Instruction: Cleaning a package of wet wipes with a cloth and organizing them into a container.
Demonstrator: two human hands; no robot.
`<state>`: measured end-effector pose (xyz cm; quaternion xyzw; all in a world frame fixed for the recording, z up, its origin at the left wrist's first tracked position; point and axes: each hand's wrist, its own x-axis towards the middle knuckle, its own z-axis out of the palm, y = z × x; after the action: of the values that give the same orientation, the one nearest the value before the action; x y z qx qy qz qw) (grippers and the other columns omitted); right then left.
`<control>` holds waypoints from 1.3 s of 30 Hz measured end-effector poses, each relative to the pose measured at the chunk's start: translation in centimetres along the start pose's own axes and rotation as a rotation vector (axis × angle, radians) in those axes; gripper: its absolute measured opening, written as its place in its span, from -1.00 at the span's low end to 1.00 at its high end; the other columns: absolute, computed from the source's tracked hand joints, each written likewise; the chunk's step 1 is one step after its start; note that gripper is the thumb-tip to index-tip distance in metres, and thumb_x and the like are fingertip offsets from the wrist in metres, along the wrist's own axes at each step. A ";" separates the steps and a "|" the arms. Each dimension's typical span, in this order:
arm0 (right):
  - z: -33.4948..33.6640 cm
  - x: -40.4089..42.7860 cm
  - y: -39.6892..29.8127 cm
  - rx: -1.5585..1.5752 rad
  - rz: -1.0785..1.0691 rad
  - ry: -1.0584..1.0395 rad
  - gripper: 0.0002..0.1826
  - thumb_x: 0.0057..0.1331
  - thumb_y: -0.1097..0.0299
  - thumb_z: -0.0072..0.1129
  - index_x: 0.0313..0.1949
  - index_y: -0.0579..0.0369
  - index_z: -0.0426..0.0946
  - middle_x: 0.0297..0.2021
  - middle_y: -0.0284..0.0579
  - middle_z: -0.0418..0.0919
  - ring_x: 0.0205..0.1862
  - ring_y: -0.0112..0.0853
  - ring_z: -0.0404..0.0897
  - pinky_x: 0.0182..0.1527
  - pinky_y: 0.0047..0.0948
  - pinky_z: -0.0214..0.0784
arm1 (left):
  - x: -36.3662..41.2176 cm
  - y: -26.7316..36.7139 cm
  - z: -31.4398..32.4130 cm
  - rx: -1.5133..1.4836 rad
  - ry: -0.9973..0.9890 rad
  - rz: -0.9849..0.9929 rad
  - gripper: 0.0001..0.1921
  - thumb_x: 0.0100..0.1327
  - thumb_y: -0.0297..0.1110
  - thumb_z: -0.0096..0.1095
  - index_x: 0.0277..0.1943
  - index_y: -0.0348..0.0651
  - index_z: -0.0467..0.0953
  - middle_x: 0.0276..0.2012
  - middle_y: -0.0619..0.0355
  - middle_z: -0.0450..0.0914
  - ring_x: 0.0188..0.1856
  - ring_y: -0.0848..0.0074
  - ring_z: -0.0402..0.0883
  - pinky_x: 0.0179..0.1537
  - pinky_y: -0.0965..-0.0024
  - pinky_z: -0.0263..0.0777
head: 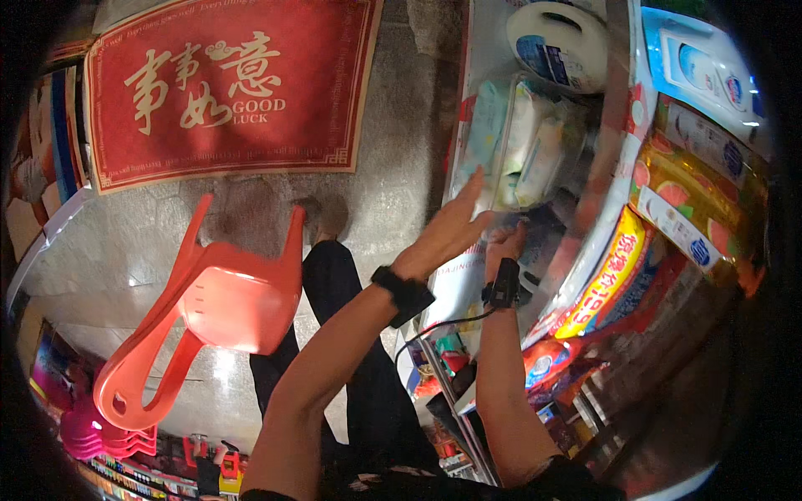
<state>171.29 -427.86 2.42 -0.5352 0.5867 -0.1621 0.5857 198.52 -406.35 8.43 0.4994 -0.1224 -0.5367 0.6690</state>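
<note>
My left hand lies with its fingers apart at the near left edge of clear plastic packaging holding several soft, pale packets. Close beside it, my right hand has bent fingers near the packaging's near end; blur and dim light hide whether it grips anything. Each wrist wears a black strap, and a thin black cable runs from the right one. Beyond the packets, a white plastic jug with a handle lies on the display shelf.
Bottles of yellow liquid and a blue and white pack line the right side. A coral plastic stool is tipped over at left on the tiled floor, below a red doormat. Pink plastic goods stand lower left.
</note>
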 end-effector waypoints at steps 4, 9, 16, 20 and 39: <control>12.3 -10.7 -2.7 0.455 0.373 0.273 -0.67 0.39 -0.08 -0.03 -0.23 -0.10 0.42 -0.35 -0.25 0.53 -0.34 -0.36 0.50 -0.19 -0.29 0.36 | -13.0 2.0 -5.6 0.009 0.381 -0.080 -0.37 0.35 -0.40 0.05 0.42 -0.34 0.06 0.40 -0.21 0.15 0.43 0.16 0.18 0.41 0.25 0.04; 16.6 -22.2 -4.1 0.073 0.599 -0.100 -0.70 0.37 0.07 0.12 -0.03 -0.08 0.42 -0.31 -0.29 0.54 -0.30 -0.47 0.51 -0.17 -0.36 0.37 | -32.9 6.6 -15.1 0.468 0.967 -0.077 -0.54 0.35 -0.60 0.01 0.31 -0.28 0.31 0.26 -0.05 0.41 0.33 0.30 0.34 0.33 0.26 0.20; 25.2 -39.3 -6.7 -0.289 0.721 -0.707 -0.75 0.44 0.20 0.05 -0.04 0.06 0.48 -0.33 -0.30 0.54 -0.32 -0.55 0.49 -0.27 -0.55 0.39 | -54.6 14.7 -24.1 1.354 1.188 -0.277 -0.41 0.29 -0.21 0.29 0.31 -0.22 0.30 0.24 -0.11 0.40 0.30 0.15 0.37 0.20 0.13 0.33; 27.1 -45.0 -9.1 -0.517 0.484 -0.914 -0.75 0.42 0.24 0.07 -0.02 0.08 0.47 -0.29 -0.31 0.54 -0.28 -0.59 0.48 -0.25 -0.60 0.35 | -60.1 10.3 -24.1 0.791 1.185 -0.522 -0.37 0.15 0.03 0.36 0.16 -0.18 0.40 0.01 -0.02 0.56 0.04 0.14 0.54 0.01 0.15 0.44; 37.4 -82.8 -13.0 -1.275 -1.458 -1.688 -0.60 -0.04 0.32 0.35 -0.17 0.06 0.51 -0.27 -0.04 0.50 -0.24 -0.03 0.56 -0.28 -0.16 0.39 | -80.9 8.4 -5.1 0.867 1.397 0.236 -0.69 -0.03 -0.46 0.22 -0.14 -0.15 0.53 -0.15 0.14 0.51 -0.06 0.35 0.47 -0.09 0.30 0.31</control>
<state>187.70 -348.70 45.77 -0.8515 -0.4178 0.2520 0.1921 175.23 -336.26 42.90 0.9151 0.0737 0.0655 0.3910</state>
